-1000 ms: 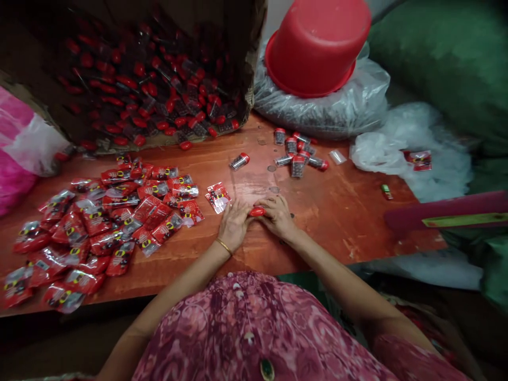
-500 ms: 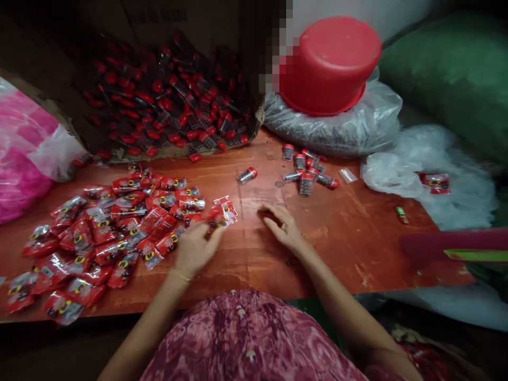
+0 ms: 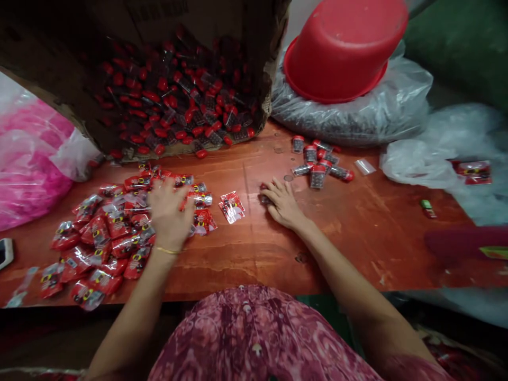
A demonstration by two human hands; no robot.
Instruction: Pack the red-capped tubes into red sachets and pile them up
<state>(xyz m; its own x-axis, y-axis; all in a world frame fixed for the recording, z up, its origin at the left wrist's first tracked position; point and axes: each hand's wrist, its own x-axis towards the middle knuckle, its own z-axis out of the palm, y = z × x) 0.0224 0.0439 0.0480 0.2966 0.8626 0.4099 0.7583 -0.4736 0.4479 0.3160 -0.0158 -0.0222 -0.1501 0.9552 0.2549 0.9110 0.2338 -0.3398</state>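
My left hand [image 3: 170, 214] is over the right side of a pile of red printed packets [image 3: 95, 230]; its fingers look spread, though motion blurs them. My right hand [image 3: 283, 205] has its fingers curled over a small clear jar with a red cap [image 3: 264, 194], mostly hidden under the fingertips. Between the hands lie a few flat red printed packets [image 3: 232, 206]. Beyond my right hand sits a small group of similar red-capped jars [image 3: 317, 177] with dark contents.
At the back left, a cardboard box [image 3: 273, 69] on its side holds a heap of red-capped jars. A red tub [image 3: 345, 58] stands upside down on a filled plastic bag [image 3: 357, 116]. A pink bag [image 3: 35, 159] is at left, a phone [image 3: 5, 253] at the edge.
My left hand has moved left over the pile and the red packet it held no longer shows in it. My right hand has reached forward onto the lone jar. The view has shifted slightly.
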